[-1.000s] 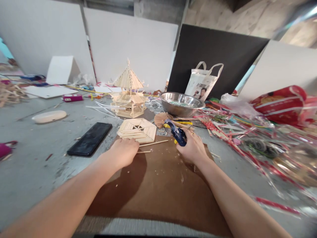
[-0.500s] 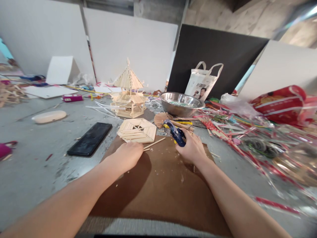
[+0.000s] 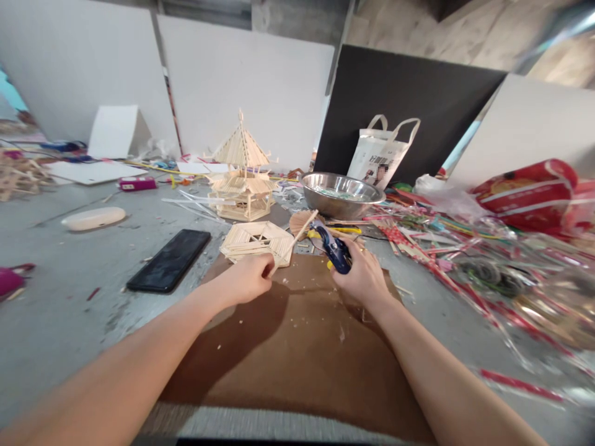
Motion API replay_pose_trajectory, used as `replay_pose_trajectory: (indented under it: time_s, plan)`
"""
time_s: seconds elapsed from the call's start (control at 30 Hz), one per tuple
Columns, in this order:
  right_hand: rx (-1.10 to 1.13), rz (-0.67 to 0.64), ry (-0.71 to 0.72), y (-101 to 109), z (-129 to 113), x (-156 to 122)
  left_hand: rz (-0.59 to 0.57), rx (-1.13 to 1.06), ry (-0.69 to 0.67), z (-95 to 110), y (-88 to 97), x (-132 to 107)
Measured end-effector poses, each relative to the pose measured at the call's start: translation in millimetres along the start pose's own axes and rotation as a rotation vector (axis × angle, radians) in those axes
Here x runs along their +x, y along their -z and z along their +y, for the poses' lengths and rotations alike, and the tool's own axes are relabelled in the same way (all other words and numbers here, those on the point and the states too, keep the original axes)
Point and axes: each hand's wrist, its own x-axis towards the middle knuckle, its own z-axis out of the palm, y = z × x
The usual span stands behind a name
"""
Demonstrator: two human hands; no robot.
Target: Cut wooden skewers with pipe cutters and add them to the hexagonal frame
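Observation:
My left hand (image 3: 248, 277) is closed around a thin wooden stick (image 3: 305, 229), which slants up to the right. Just behind that hand, a flat hexagonal panel (image 3: 242, 244) of pale sticks lies on the brown mat (image 3: 307, 347). In my right hand (image 3: 366, 272) is a pair of hand shears (image 3: 335, 249) with dark blue handles and a bit of yellow. Their jaws point up and left, close to the stick's far end; whether they touch it I cannot tell. A stick-built pavilion model (image 3: 242, 179) with a pointed roof stands farther back.
A black phone (image 3: 170, 260) and a white oval case (image 3: 93, 218) lie to the left. Behind the shears sit a steel bowl (image 3: 341, 201) and a white tote bag (image 3: 383, 152). Red-and-white strips and plastic scraps (image 3: 446, 260) crowd the right side.
My left hand has lifted slightly, and the stick that lay low near the mat now points upward toward the shears. My right hand has barely moved.

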Motion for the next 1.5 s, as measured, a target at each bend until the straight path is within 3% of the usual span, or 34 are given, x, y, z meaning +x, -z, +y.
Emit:
replay_pose_trajectory:
  time_s: [0.17,0.33,0.43,0.53,0.7,1.07,1.5]
  plan:
    - [0.055,0.104,-0.022,3,-1,1,-0.038,-0.466,0.172,-2,-6.8,7]
    - [0.077,0.126,-0.014,2,0,1,-0.035,-0.647,0.167,-7,-13.0,13]
    - [0.082,0.117,-0.008,2,0,0,-0.103,-0.698,0.18,-8,-12.8,13]
    - [0.089,0.112,-0.009,1,1,0,-0.168,-0.699,0.209,-6,-11.0,12]
    - [0.075,0.106,-0.013,2,1,0,-0.141,-0.619,0.194,-2,-9.9,10]
    - [0.09,0.105,0.008,1,0,-1,-0.209,-0.522,0.131,-5,-16.9,8]
    - [0.155,0.059,0.034,5,-4,-3,-0.268,-0.548,0.114,-3,-16.3,7]
